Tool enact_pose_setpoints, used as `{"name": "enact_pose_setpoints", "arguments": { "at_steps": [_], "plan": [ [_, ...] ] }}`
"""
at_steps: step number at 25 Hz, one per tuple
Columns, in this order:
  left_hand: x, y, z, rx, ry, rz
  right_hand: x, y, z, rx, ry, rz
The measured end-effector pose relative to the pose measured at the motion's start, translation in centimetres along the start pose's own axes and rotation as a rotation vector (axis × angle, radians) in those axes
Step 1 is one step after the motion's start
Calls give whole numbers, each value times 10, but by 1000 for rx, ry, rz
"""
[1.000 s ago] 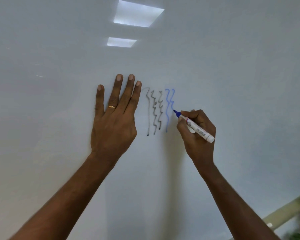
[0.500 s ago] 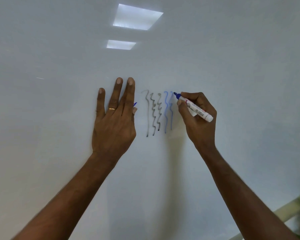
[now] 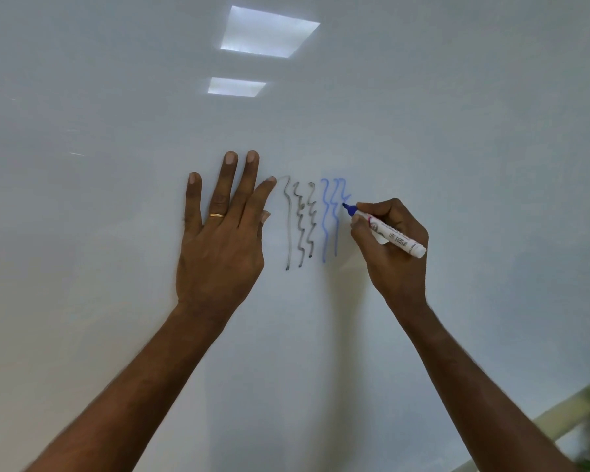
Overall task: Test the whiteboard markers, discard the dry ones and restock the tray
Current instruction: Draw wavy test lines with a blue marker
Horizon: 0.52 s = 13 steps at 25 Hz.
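Note:
A white-barrelled blue whiteboard marker (image 3: 395,238) is gripped in my right hand (image 3: 392,260), its blue tip touching the whiteboard (image 3: 457,131). The tip sits at the lower end of a short, fresh blue squiggle (image 3: 344,192). Left of that run two longer blue wavy lines (image 3: 325,226) and three grey-black wavy lines (image 3: 300,226). My left hand (image 3: 218,240) lies flat on the board beside the lines, fingers straight, a gold ring on one finger. No tray or other marker is in view.
Two ceiling lights (image 3: 269,32) reflect high on the glossy board. A pale green edge (image 3: 559,417) crosses the bottom right corner, blurred. The board surface fills nearly the whole view.
My right hand finished the second blue line, rose to the top, and has now drawn a short third blue squiggle downward. The left hand stayed flat, fingers spreading slightly.

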<state>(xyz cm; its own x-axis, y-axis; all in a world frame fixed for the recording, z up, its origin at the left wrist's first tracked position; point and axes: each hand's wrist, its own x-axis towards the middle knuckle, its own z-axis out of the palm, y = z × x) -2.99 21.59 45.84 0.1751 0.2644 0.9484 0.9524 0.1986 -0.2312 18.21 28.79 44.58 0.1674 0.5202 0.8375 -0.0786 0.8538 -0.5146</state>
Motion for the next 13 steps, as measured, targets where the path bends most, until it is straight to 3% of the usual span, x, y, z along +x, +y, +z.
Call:
{"name": "enact_pose_setpoints", "arguments": {
  "at_steps": [4, 10, 13],
  "plan": [
    [1, 0, -1, -43, 12, -38, -10, 6, -5, -7, 22, 20],
    [1, 1, 0, -74, 19, -40, -54, 17, -24, -44, -106, 113],
    [1, -1, 0, -95, 21, -52, -50, 9, -27, 41, -98, 149]
  ]
}}
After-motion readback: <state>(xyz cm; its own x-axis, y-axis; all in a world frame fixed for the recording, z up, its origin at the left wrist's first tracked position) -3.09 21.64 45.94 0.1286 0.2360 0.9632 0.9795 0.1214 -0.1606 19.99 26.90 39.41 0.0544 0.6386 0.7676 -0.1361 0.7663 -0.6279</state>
